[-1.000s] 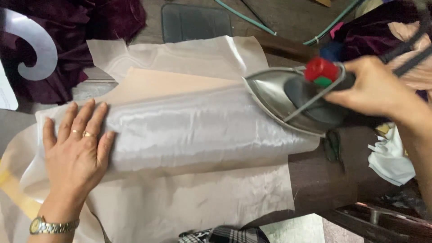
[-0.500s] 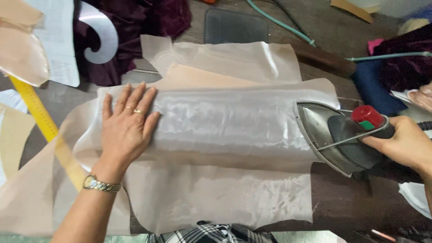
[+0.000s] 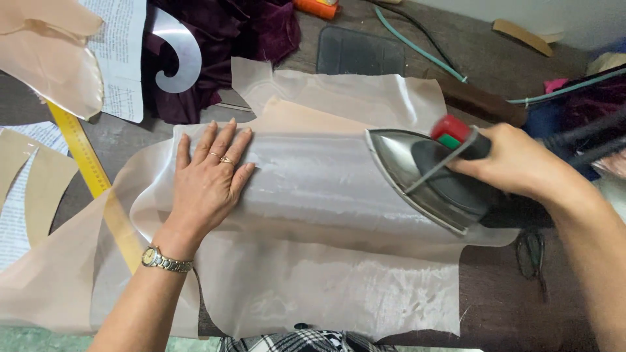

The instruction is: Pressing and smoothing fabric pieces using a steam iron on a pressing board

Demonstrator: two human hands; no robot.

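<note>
Pressing step: left hand (image 3: 207,179) flat, fingers spread, pinning sheer fabric (image 3: 313,189) — right hand (image 3: 515,160) closed around iron (image 3: 427,173) handle, right of fabric's middle. Next stroke needs fabric held taut.

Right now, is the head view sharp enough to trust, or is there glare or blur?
Head view: left hand and sheer fabric are sharp; soft sheen on the fabric, bright reflection on the iron soleplate; the dark cords past the right hand are motion-blurred; lighting is even, shadows faint.

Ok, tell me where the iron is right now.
In the head view the iron sits right of centre on the sheer fabric, gripped by the right hand, its tip pointing toward the left hand.
</note>
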